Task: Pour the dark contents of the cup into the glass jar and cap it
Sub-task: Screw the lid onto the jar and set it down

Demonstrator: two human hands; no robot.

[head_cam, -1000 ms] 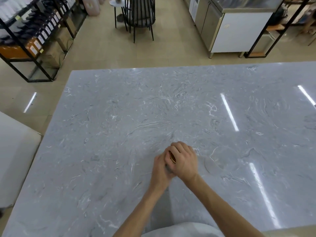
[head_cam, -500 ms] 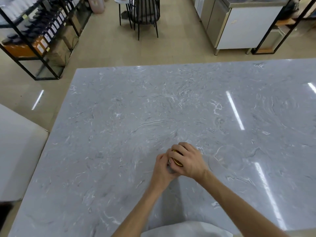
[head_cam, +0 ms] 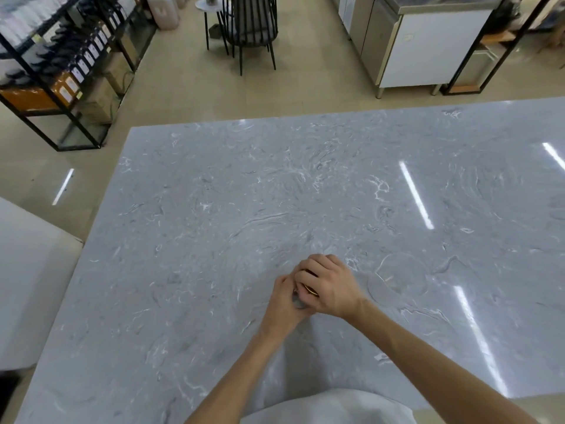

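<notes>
Two bare hands meet over a grey, white-veined marble tabletop (head_cam: 214, 240), seen from a camera worn on the person's head. The right hand (head_cam: 331, 284) is cupped from above over a gold-coloured metal lid (head_cam: 310, 290), of which only a thin curved edge shows between thumb and palm; its fingers (head_cam: 315, 263) are curled closed around that lid. The left hand (head_cam: 282, 298) comes in from below and to the left, its fingers wrapped around the small glass jar (head_cam: 299, 302) beneath the lid. Only a grey sliver of the jar is visible between the two hands, so its contents cannot be made out. The jar sits near the front middle of the tabletop, close to the person's body, and whether its base touches the surface cannot be told.

Just to the right of the hands a clear, round plastic cup (head_cam: 397, 278) rests on the tabletop, apart from the right wrist; it is nearly transparent, and its pale rim is the plainest part of it.

A white garment (head_cam: 330, 407) fills the lower edge of the frame between the forearms. Beyond the tabletop lie a beige tiled floor (head_cam: 183, 96), a black metal shelving rack (head_cam: 61, 65) stocked with packaged goods at the left, a black spindle-back chair (head_cam: 249, 26) at the centre, and a steel-topped white cabinet (head_cam: 422, 47) at the right.
</notes>
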